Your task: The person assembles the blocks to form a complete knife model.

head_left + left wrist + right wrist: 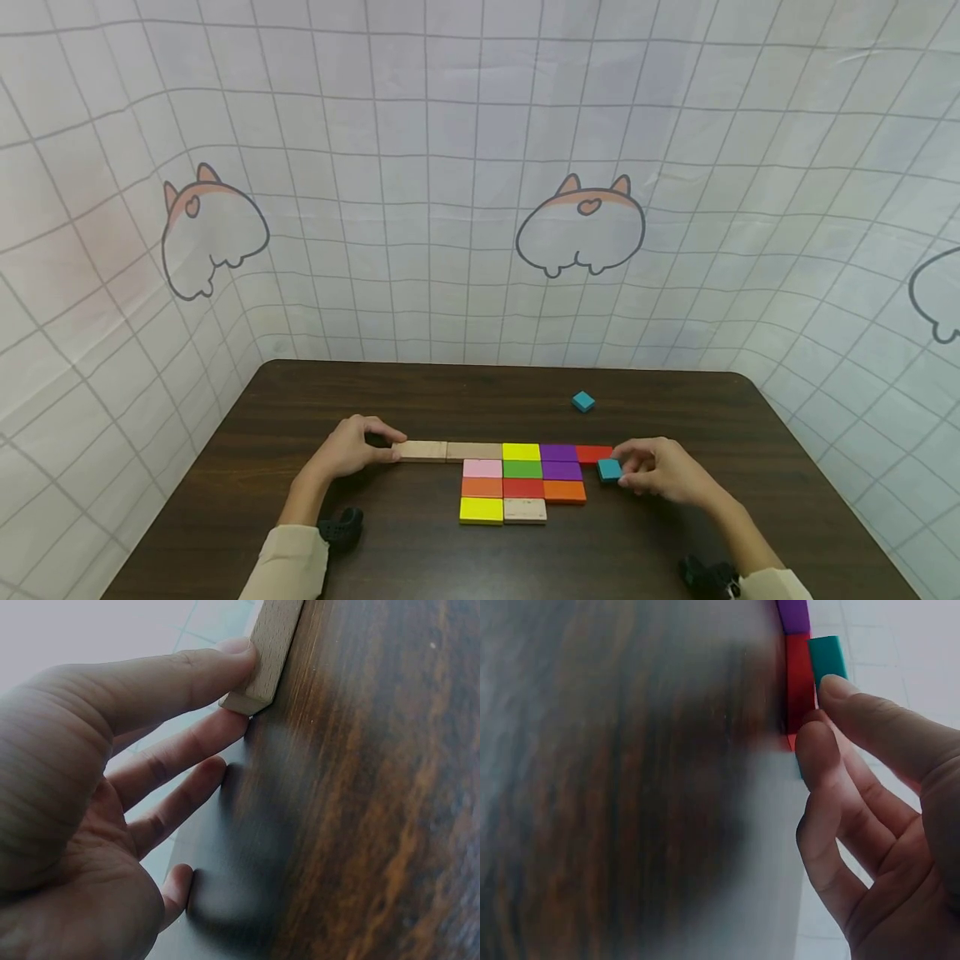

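At the left end of a row of flat blocks, my left hand (352, 450) pinches a plain wooden block (422, 451) by its end. The left wrist view shows the thumb on that wooden block's (274, 652) near side and the other fingers spread by the tabletop. My right hand (663, 471) pinches a small teal block (609, 471) between thumb and fingers, just in front of the row's red end block (592, 453). In the right wrist view the teal block (827, 656) looks raised above the red block (799, 682).
A second plain block (474, 452) continues the row. Yellow, green, purple, pink, orange and red blocks (522, 488) lie edge to edge in front. Another teal block (582, 402) lies apart farther back. A gridded white curtain (480, 208) surrounds the dark table (405, 550).
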### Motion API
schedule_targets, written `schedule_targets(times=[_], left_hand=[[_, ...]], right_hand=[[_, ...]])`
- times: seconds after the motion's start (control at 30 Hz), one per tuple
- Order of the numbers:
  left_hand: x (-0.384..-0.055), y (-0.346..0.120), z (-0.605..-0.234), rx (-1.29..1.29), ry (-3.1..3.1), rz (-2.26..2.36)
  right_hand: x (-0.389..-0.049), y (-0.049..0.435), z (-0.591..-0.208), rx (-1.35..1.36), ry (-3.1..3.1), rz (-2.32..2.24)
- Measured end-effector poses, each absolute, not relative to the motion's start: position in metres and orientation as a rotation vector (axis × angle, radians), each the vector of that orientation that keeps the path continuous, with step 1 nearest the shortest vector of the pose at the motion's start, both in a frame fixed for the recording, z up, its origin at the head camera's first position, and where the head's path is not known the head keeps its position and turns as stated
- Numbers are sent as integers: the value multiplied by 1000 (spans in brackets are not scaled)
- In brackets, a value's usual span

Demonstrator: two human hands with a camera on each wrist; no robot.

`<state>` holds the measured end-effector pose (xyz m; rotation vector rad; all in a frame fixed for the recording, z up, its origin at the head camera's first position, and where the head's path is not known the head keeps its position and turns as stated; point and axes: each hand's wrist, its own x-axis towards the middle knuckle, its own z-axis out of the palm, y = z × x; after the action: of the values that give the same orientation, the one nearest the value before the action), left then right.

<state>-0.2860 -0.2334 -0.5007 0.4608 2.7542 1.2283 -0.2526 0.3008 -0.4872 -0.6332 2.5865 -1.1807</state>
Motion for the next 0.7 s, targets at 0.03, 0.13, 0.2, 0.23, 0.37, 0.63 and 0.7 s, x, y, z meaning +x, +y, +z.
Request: schedule_targets(times=[0.03, 0.13, 0.2, 0.23, 0.37, 0.63, 0.7], left_hand=[[-286, -233, -501, 456, 2754, 1229], [-286, -233, -500, 456, 2752, 1230], [-286, -233, -500, 462, 2752, 1228], [-286, -233, -500, 459, 2752, 1228], [-285, -233, -500, 449, 2748, 1236], [-285, -233, -499, 441, 2743, 1241], [-285, -233, -499, 450, 2745, 1238]], right_hand=[[-253, 300, -487, -636, 2587, -1176], [-255, 297, -488, -645, 2589, -1159], [-256, 295, -488, -650, 2589, -1149], [-256, 294, -488, -653, 2591, -1142], [-258, 292, -489, -657, 2599, -1115], [-258, 286, -490, -655, 2615, -1083], [-259, 285, -490, -654, 2613, -1084]])
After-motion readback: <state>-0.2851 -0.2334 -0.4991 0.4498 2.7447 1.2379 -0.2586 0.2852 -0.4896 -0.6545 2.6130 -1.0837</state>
